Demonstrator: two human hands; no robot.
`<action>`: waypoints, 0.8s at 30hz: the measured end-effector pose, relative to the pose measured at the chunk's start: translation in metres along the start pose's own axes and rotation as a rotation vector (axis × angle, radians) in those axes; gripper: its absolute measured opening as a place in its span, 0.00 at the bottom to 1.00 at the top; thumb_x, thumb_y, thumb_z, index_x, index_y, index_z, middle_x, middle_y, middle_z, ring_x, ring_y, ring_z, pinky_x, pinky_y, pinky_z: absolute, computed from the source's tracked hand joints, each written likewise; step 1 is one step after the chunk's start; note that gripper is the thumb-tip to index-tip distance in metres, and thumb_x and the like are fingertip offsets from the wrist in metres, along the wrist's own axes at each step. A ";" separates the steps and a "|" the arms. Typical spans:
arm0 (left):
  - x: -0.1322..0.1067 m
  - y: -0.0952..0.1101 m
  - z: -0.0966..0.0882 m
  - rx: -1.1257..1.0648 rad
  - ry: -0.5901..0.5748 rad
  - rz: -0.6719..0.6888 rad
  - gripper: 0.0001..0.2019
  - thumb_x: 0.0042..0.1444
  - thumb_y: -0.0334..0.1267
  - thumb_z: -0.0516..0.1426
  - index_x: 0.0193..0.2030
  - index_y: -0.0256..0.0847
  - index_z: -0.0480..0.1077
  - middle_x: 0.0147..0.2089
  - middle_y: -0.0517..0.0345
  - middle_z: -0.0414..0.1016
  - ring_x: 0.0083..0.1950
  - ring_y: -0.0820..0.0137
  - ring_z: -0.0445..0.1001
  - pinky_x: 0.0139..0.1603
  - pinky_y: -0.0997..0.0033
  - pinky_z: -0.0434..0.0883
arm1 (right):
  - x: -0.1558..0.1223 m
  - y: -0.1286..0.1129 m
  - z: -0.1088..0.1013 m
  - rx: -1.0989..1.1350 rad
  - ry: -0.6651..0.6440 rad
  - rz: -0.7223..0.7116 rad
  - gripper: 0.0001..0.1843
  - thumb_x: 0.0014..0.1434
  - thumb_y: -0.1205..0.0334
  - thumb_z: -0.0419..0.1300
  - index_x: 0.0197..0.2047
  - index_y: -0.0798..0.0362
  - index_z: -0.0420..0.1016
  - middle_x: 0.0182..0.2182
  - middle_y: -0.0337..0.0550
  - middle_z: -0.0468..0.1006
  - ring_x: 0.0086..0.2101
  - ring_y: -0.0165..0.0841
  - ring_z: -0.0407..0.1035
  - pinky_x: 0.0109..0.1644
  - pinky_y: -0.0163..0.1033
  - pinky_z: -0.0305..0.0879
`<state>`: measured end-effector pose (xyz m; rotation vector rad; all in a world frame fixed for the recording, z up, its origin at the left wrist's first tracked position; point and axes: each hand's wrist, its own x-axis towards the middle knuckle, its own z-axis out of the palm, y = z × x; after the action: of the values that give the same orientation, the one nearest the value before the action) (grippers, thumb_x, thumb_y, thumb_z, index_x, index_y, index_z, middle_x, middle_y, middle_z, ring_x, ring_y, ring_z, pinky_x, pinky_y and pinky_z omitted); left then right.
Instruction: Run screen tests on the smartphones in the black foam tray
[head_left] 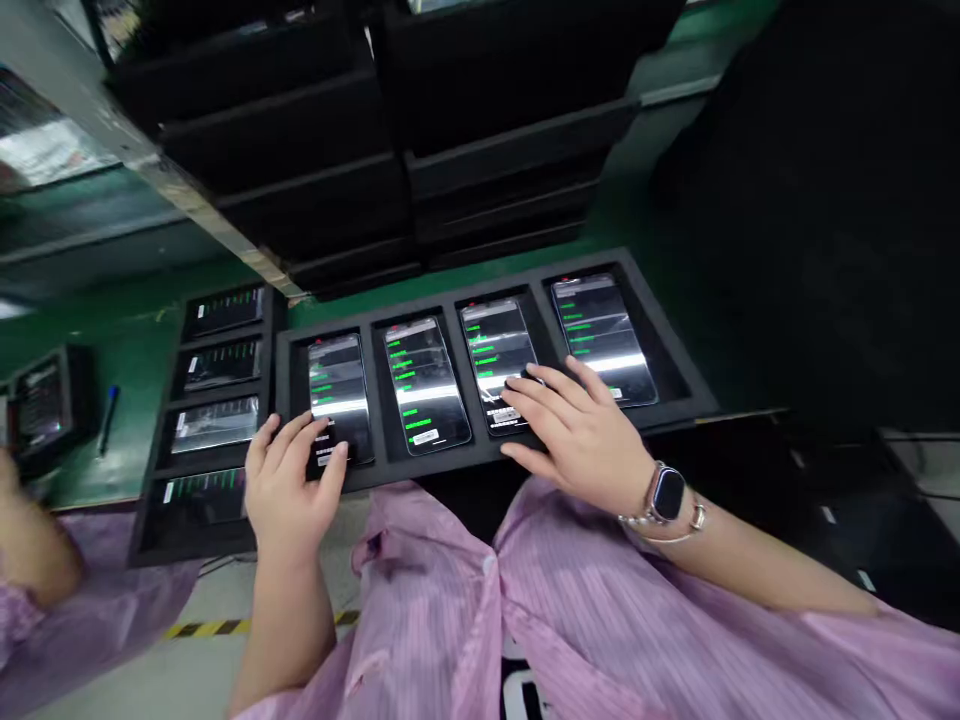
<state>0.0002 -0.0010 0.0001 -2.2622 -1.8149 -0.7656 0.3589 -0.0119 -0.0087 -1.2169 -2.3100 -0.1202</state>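
1. Two hands reach over a black foam tray (694, 405) on a green worktop (127, 345). Its separate pockets hold four phones (424, 385), lying side by side with screens up and showing lines of green text.
2. The left hand (292, 490) has a narrow grip, curled at the lower end of the first phone (339, 375) from the left. I cannot tell whether it is holding that phone.
3. The right hand (577, 435) has a wide grip, with spread fingers (540, 395) over the lower end of the third phone (491, 340). A dark spot under them is too small to identify.
4. A smartwatch (667, 492) and a thin bracelet (671, 530) circle the right wrist. Pink striped sleeves (427, 610) cover the person's arms and front.
5. Just left of the tray, a second black tray (214, 400) holds four more phones (214, 425) in a column.
6. Further left are a blue pen (108, 420) and a dark tray (45, 410). At the edge, a co-worker's blurred hand (19, 530) shows.
7. Stacked black trays (262, 130) fill the view ahead.
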 end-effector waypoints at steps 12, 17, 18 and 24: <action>0.034 0.000 -0.023 -0.116 -0.043 0.048 0.38 0.67 0.50 0.61 0.79 0.47 0.52 0.71 0.40 0.67 0.75 0.45 0.63 0.76 0.35 0.57 | 0.022 0.019 -0.044 0.188 0.183 -0.031 0.16 0.67 0.63 0.63 0.58 0.54 0.73 0.57 0.55 0.79 0.62 0.52 0.70 0.72 0.69 0.56; 0.050 -0.012 -0.005 -0.186 -0.020 0.072 0.29 0.68 0.50 0.59 0.73 0.43 0.63 0.69 0.39 0.70 0.72 0.47 0.66 0.74 0.38 0.62 | 0.019 0.054 -0.055 0.092 0.287 0.134 0.12 0.67 0.66 0.60 0.54 0.50 0.74 0.43 0.45 0.83 0.51 0.45 0.78 0.72 0.65 0.61; 0.050 -0.013 -0.003 -0.192 -0.002 0.071 0.27 0.68 0.49 0.59 0.71 0.42 0.65 0.68 0.39 0.71 0.72 0.47 0.66 0.73 0.40 0.63 | 0.012 0.059 -0.053 0.066 0.271 0.149 0.11 0.68 0.67 0.60 0.53 0.50 0.74 0.41 0.44 0.84 0.48 0.43 0.80 0.71 0.63 0.62; 0.048 -0.007 -0.004 -0.224 0.000 0.053 0.21 0.68 0.46 0.61 0.65 0.45 0.71 0.66 0.43 0.72 0.69 0.50 0.70 0.71 0.46 0.66 | -0.027 0.071 -0.036 -0.012 0.116 0.258 0.06 0.70 0.65 0.57 0.48 0.52 0.75 0.42 0.45 0.85 0.51 0.45 0.80 0.72 0.64 0.60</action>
<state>-0.0012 0.0410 0.0248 -2.4327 -1.7395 -1.0055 0.4421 -0.0013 -0.0021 -1.4617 -2.0370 -0.1093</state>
